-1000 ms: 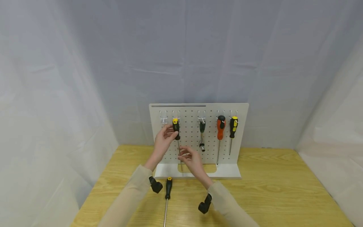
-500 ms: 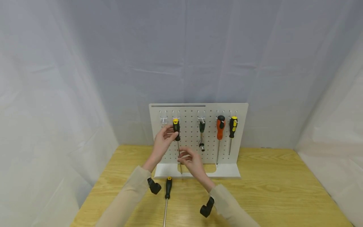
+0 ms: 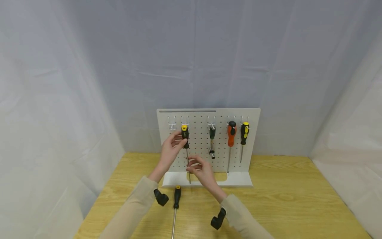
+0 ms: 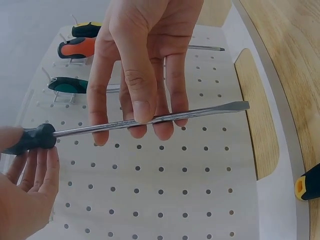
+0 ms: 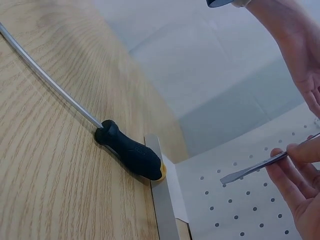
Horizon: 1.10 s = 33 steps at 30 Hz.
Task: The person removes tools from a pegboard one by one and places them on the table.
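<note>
In the head view, a flat-blade screwdriver with a black and yellow handle points downward in front of the white pegboard. My left hand pinches its handle, which lies just under a wire hook. I cannot tell whether the hook bears any of it. Lower down, my right hand holds the steel shaft. In the left wrist view, the thumb of the right hand presses the shaft against its fingers. The blade tip is bare in the right wrist view.
A second screwdriver lies on the wooden table, handle towards the board. A ratchet wrench, an orange screwdriver and a yellow-black screwdriver hang at the right. A bare hook sits at the upper left.
Very little differs. My right hand has slid slightly lower along the shaft and the blade end has shifted slightly left. My left hand keeps its hold on the handle.
</note>
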Each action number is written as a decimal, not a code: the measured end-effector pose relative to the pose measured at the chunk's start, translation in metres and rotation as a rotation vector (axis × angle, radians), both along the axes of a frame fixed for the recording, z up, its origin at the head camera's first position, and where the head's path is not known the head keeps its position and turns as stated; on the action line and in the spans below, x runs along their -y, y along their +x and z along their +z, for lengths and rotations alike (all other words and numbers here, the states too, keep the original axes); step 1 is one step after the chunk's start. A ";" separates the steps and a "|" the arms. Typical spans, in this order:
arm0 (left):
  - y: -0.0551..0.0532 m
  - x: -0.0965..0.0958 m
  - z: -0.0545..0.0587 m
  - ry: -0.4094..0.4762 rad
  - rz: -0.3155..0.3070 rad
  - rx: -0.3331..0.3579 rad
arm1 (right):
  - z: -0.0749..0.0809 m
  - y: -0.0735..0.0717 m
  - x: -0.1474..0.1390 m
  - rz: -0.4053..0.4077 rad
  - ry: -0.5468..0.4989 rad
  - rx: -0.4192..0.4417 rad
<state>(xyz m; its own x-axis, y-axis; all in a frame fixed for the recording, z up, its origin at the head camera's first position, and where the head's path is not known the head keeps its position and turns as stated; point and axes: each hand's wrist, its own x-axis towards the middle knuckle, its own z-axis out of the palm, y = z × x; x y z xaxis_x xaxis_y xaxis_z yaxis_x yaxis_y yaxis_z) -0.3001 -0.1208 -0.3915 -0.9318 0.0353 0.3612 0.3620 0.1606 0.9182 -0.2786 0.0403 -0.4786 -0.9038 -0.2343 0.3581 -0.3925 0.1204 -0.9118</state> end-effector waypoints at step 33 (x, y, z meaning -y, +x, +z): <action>0.026 -0.005 -0.036 0.022 -0.056 0.114 | -0.026 0.041 -0.010 0.063 -0.058 0.130</action>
<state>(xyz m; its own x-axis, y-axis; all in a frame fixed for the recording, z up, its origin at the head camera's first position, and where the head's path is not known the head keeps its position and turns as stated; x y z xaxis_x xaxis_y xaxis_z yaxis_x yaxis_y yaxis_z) -0.2737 -0.1155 -0.4270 -0.9638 0.0814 0.2540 0.2626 0.1226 0.9571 -0.2373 0.0506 -0.5048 -0.9276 -0.2739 0.2540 -0.2762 0.0449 -0.9601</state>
